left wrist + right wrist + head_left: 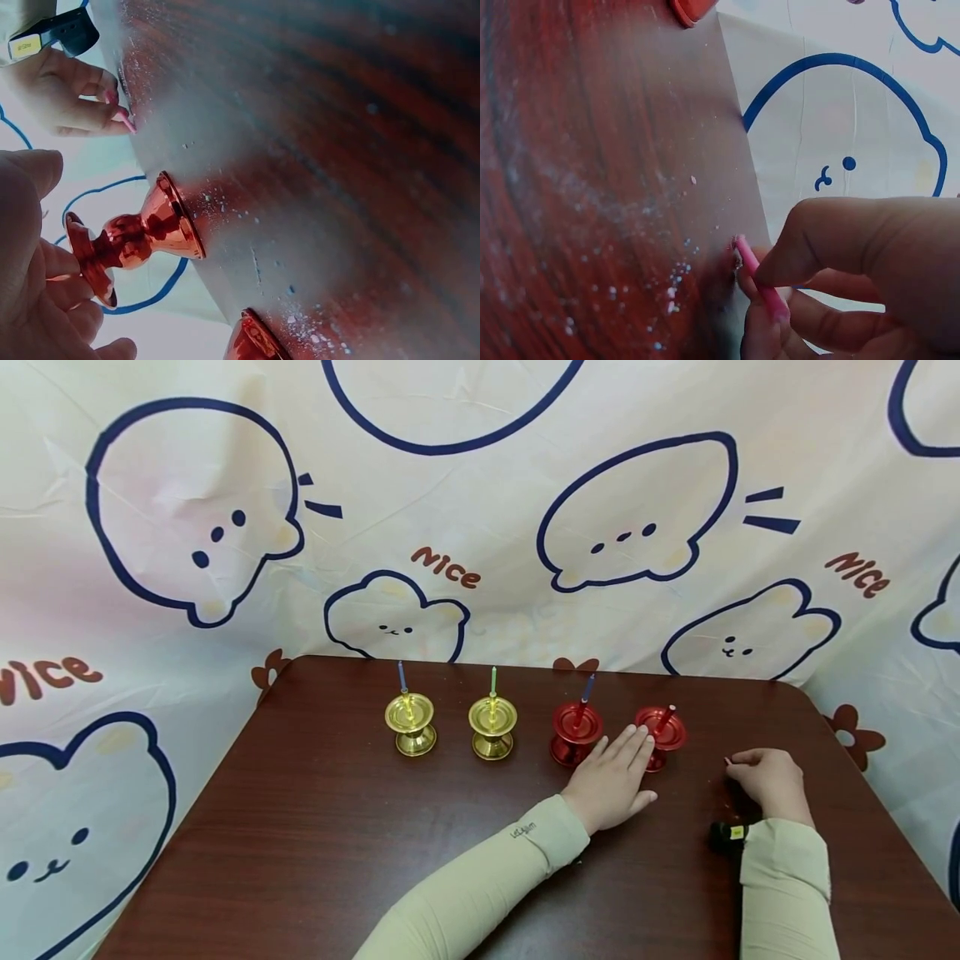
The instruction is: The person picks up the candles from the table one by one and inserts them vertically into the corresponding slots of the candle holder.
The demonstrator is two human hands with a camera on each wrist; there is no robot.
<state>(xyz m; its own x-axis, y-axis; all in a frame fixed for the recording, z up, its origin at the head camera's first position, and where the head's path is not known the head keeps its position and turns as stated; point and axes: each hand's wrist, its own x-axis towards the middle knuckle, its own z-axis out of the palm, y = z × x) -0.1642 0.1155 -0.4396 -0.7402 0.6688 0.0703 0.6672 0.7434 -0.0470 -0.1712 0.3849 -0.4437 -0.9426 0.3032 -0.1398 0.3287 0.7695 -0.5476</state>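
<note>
Four... several small candle holders stand in a row. My left hand (609, 785) reaches to the rightmost red candle holder (672, 732), fingers extended and touching its upper dish; a short red stem rises from that dish. The left wrist view shows the fingers at the rim of this holder (126, 240), with the thumb held apart. Farther right, my right hand (768, 781) pinches a slim pink candle (763, 283) between thumb and fingers, low over the tabletop. Left of my left hand's fingertips is another red candle holder (576, 720) with a blue candle (588, 687) in it.
Two gold candle holders, one (492, 717) with a green candle (493, 681) and one (409, 714) with a blue candle (402, 677), stand farther left on the brown table (315, 827). Small pale crumbs (671, 292) lie near my right hand. A patterned cloth (502, 510) hangs behind.
</note>
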